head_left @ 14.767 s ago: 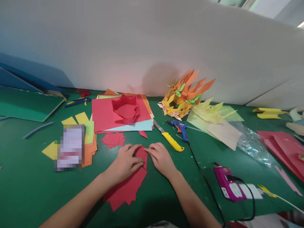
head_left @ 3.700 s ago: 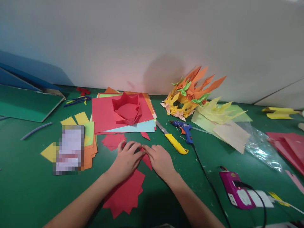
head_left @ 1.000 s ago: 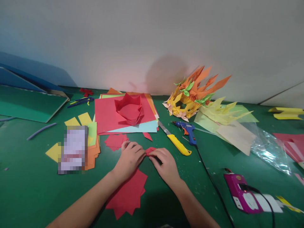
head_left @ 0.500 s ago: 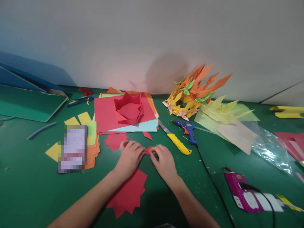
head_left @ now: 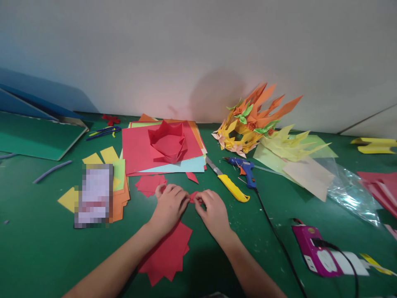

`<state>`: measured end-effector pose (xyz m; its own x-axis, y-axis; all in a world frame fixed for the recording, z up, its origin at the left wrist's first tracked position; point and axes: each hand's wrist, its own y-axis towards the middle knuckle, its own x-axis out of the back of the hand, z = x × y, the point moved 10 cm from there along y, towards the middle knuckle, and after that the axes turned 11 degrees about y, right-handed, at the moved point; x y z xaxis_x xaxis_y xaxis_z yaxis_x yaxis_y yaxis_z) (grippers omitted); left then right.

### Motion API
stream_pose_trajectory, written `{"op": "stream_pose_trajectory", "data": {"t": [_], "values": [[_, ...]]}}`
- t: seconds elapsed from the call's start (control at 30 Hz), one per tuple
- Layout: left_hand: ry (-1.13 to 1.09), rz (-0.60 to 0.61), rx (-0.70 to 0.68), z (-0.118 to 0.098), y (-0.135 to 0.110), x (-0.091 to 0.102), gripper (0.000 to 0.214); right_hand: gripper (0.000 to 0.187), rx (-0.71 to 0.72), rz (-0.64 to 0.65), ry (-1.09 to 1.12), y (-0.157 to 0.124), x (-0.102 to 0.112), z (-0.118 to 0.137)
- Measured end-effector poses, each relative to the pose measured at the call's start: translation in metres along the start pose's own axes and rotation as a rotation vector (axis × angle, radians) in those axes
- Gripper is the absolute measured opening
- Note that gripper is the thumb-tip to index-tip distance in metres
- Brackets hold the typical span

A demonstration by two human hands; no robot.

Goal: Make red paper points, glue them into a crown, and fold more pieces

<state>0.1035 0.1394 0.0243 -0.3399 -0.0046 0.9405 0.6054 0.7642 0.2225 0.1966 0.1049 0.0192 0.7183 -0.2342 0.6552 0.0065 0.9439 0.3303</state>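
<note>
A small folded piece of red paper (head_left: 193,197) is pinched between my two hands, mostly covered by the fingers. My left hand (head_left: 171,203) is closed at its left end; my right hand (head_left: 213,207) grips its right end between thumb and forefinger. Under my left wrist lie fanned red paper squares (head_left: 167,256). Smaller red paper pieces (head_left: 150,184) are spread just beyond my left hand, and a pointed red paper petal (head_left: 192,177) lies beyond the fingertips. A red paper crown (head_left: 168,142) sits on a stack of coloured sheets (head_left: 136,145).
Right of my hands are a yellow-handled knife (head_left: 233,188) with blade out and a blue glue gun (head_left: 246,167), its black cord (head_left: 279,238) trailing to a purple power strip (head_left: 316,250). Behind stands an orange-yellow paper crown (head_left: 251,120). Left, a blurred phone-like object (head_left: 94,192) covers coloured papers.
My hands keep their hold on the small red paper, with only slight finger movement. The whole view has shifted very slightly.
</note>
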Motion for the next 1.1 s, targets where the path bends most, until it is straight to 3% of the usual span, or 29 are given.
{"op": "stream_pose_trajectory", "data": {"t": [0.5,1.1], "values": [[-0.006,-0.004,0.001,0.0005,-0.0016,0.0007,0.024,0.019,0.013,0.023,0.056,-0.0014,0.002,0.004],[0.036,-0.007,-0.011,-0.0041,-0.0022,0.0004,0.019,0.022,0.03,0.049,-0.079,-0.0006,-0.0048,0.0062]]}}
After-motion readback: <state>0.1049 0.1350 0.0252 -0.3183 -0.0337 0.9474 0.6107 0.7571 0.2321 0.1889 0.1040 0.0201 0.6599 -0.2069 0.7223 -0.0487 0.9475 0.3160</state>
